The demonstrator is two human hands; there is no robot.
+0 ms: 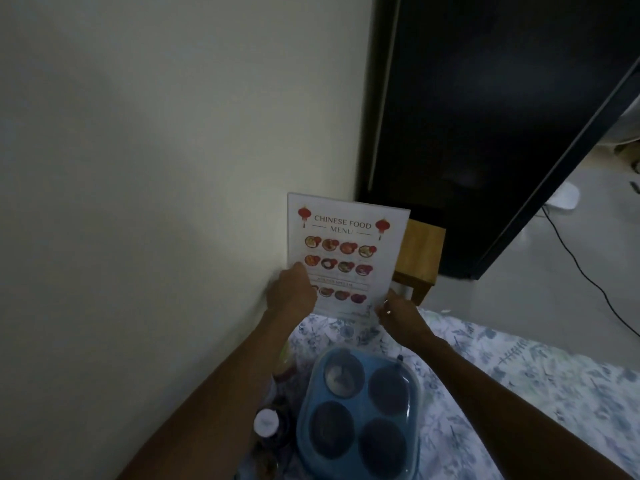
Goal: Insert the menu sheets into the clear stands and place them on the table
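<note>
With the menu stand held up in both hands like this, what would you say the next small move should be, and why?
Probably lower the menu stand straight down onto the floral tablecloth by the wall. The left hand and right hand grip its lower corners, the sheet looks seated and upright, and bare cloth lies beyond the blue container.

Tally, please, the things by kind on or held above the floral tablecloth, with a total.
Menu sheets in a clear stand, held by both hands: 1
Blue four-well containers: 1
White-capped bottles: 1
Hands: 2, left and right
Total: 5
Other items beside the bottle are too dark to count.
</note>
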